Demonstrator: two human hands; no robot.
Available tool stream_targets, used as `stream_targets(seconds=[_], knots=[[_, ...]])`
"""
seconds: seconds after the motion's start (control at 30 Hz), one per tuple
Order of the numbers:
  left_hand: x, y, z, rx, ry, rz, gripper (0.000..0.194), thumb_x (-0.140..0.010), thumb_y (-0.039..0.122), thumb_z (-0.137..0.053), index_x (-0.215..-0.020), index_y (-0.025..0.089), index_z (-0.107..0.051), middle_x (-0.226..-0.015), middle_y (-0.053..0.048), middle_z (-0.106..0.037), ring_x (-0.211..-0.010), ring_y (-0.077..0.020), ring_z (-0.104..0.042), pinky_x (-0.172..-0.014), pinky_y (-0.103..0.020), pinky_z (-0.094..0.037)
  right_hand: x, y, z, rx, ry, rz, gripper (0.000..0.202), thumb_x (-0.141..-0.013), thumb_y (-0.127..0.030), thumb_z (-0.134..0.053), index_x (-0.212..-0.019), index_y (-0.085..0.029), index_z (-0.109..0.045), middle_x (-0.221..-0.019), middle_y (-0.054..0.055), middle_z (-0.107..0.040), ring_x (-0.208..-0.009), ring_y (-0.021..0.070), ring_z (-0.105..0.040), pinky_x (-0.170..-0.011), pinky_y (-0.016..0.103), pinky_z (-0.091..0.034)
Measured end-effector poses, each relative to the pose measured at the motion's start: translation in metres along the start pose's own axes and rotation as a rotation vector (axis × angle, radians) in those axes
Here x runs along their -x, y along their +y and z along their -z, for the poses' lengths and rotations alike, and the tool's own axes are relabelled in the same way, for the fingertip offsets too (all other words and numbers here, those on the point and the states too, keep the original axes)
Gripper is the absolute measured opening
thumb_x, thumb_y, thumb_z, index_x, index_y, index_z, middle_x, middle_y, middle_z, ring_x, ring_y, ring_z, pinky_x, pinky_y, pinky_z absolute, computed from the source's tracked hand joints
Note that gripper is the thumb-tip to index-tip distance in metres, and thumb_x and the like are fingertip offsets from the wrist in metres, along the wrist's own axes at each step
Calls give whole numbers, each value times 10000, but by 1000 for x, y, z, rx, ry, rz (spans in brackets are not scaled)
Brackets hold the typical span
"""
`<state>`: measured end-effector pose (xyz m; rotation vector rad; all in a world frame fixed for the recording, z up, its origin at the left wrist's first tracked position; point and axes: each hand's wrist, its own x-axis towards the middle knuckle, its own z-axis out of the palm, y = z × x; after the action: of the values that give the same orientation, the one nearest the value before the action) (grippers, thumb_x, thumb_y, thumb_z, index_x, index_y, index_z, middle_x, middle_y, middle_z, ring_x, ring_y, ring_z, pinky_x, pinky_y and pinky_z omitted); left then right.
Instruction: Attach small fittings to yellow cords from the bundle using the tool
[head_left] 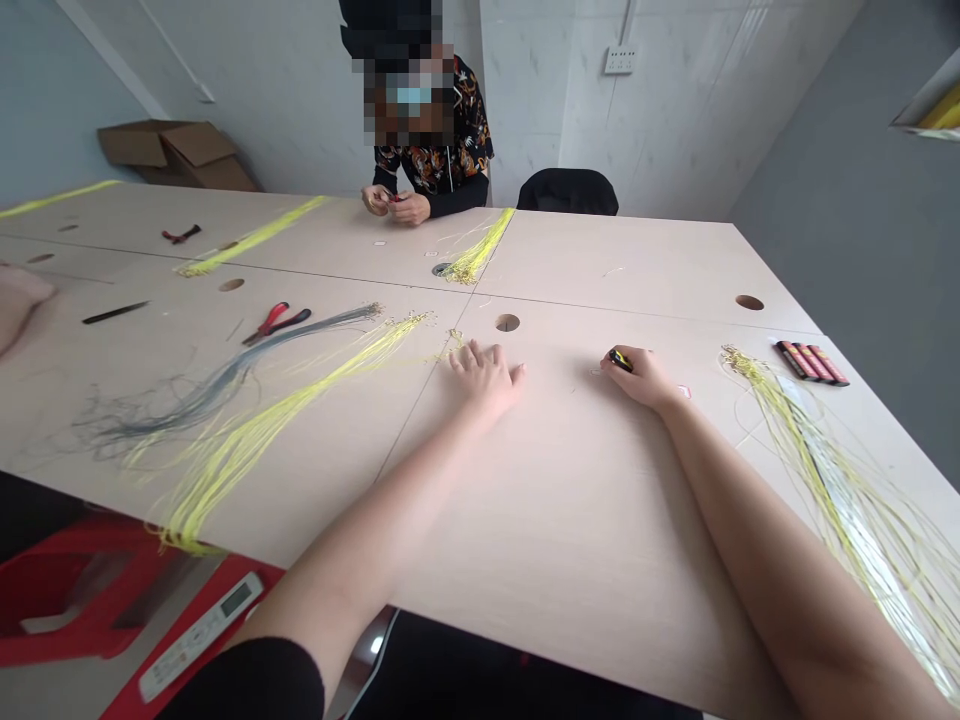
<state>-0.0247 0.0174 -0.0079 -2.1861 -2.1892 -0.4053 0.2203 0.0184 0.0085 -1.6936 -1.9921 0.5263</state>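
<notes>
My left hand [486,378] lies on the table with its fingers spread, holding nothing. Its fingertips are beside a few yellow strands [455,340] with small gold-coloured ends. My right hand [639,376] is closed around a small black-and-yellow tool [619,359], mostly hidden in the fingers, so its exact kind does not show. To the left of my left hand lies a bundle of yellow strands [277,412], with a grey strand bundle [225,378] alongside. Another yellow strand bundle [806,450] stretches along the right side, past my right forearm.
Red-and-black pliers [276,324] and a dark thin blade-like tool [116,312] lie at left. Several red-and-black cylinders [811,363] sit at right. Across the table [570,520], a person [435,150] holds something small. Another person's hand [22,300] shows at the left edge.
</notes>
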Motion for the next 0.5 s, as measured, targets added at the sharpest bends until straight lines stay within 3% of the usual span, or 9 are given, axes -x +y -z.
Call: stream_targets(seconds=[0.1,0.37,0.43,0.5], knots=[[1,1,2,-15,-16,-28,523,-867,471,-422,-1186,69,-523,-1363,-266,-467,-1356,-380,-328,-1120,-544,-190,0,0,-1,37,-14,23,266,-776,-415,-422,-663,-188,-503,-587,20,-492,-582,138,-410,-560,257,-300],[-1,2,5,-26,-51,-107,510,-896,390,-434,-1191,-21,-499,-1343,-307,-463,-1355,-354,-347,-1123,-448,-256,-1,1,-1,65,-35,41,262,-780,-405,-416,-668,-183,-495,-609,24,-508,-599,138,-418,-573,257,-299],[-1,4,7,-31,-65,-171,446,-910,333,-417,-1171,-14,-519,-1349,-295,-464,-1331,-327,-394,-1103,-413,-303,-1,1,-1,60,-36,45,258,-779,-401,-419,-677,-180,-504,-624,28,-525,-608,140,-431,-578,256,-304],[-1,7,11,-19,-80,-270,320,-918,242,-387,-1104,59,-571,-1322,-221,-526,-1281,-271,-465,-1066,-372,-356,-2,2,-2,55,-36,48,254,-777,-397,-421,-684,-180,-515,-630,29,-533,-610,141,-438,-580,257,-308]])
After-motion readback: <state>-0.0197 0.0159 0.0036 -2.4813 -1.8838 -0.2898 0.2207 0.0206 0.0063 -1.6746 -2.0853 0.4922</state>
